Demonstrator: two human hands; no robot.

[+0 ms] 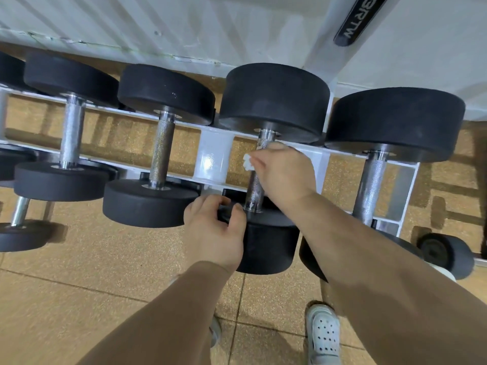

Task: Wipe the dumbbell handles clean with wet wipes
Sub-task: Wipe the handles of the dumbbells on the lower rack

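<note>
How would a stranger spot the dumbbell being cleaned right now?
Find the white rack; on its upper row, count to the second dumbbell from the right end. It alone has hands on it: the right hand holds a white wet wipe against its steel handle, and the left hand grips its near black head.

Gym, weights area. Row of black dumbbells [166, 93] w/ knurled steel handles on white rack [213, 159]; speckled rubber floor tiles [79, 285]; white equip. frame [322, 51] w/ BRTW label [358, 19].
</note>
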